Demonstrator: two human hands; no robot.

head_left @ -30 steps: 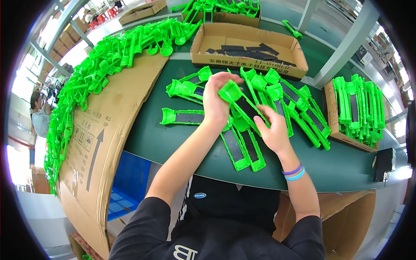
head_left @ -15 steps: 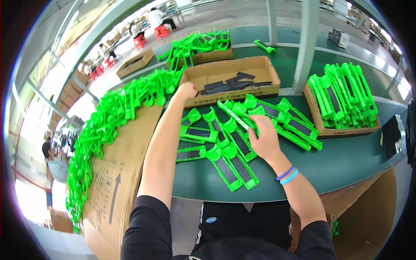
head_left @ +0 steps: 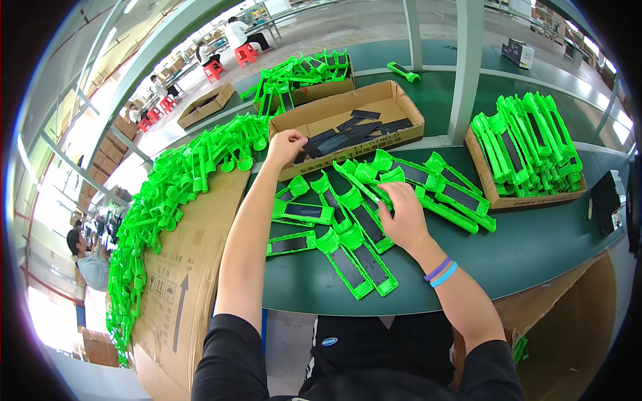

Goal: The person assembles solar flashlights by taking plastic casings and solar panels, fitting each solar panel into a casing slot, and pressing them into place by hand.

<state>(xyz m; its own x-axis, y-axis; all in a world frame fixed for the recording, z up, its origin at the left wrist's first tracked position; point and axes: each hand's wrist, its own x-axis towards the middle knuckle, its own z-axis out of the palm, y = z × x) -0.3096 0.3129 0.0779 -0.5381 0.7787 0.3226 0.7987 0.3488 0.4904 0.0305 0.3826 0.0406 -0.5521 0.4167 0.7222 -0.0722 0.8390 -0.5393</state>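
My left hand (head_left: 286,148) is over the left end of an open cardboard box (head_left: 411,130), fingers pinched at the edge of a black rectangular strip (head_left: 311,148). Loose black strips (head_left: 348,137) lie in that box. My right hand (head_left: 402,214), with a purple and a blue band at the wrist, has its fingers closed round the near end of a slim green plastic part (head_left: 361,179), tilted above other pieces; the fingers partly hide it. Around it on the green table lie several green plastic frames (head_left: 348,267) with dark panels set in them.
A cardboard box of upright green parts (head_left: 528,150) stands at the right, another heaped box (head_left: 304,73) at the back. Loose green pieces (head_left: 160,190) cover a large carton (head_left: 190,267) on the left. A metal post (head_left: 468,73) rises behind the table. People sit farther off.
My left hand has shifted slightly down in the box and now meets a black strip. The green part in my right hand has lowered and turned a little.
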